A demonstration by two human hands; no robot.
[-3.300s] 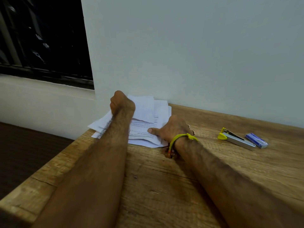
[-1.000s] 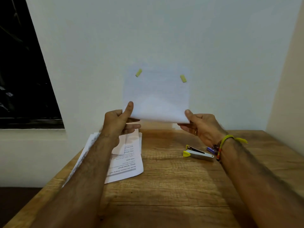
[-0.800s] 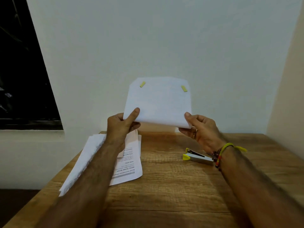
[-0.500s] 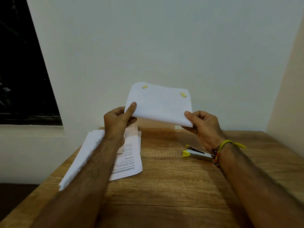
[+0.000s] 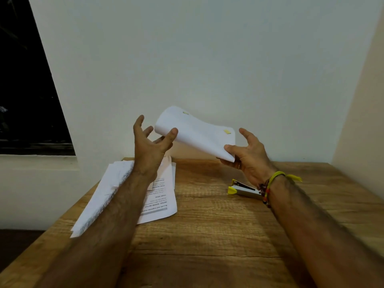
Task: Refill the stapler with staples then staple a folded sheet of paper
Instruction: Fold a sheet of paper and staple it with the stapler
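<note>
**Folded sheet held up over the desk**

My right hand (image 5: 248, 157) pinches the near right corner of the folded sheet (image 5: 196, 133), thumb on top and fingers under it, so that hand is clamped on the paper. My left hand (image 5: 151, 145) is spread wide, fingers apart; its thumb tip touches the sheet's left edge and nothing is gripped. The sheet hangs in the air at about 12 o'clock from me, tilted down toward the right, with two small yellow tabs (image 5: 227, 131) on its upper face. The stapler (image 5: 244, 190) lies on the wooden table (image 5: 207, 235) at about 1 o'clock, just beside my right wrist, its yellow tip pointing left. A loose stack of printed papers (image 5: 161, 201) lies at 11 o'clock, partly under my left forearm.
</note>
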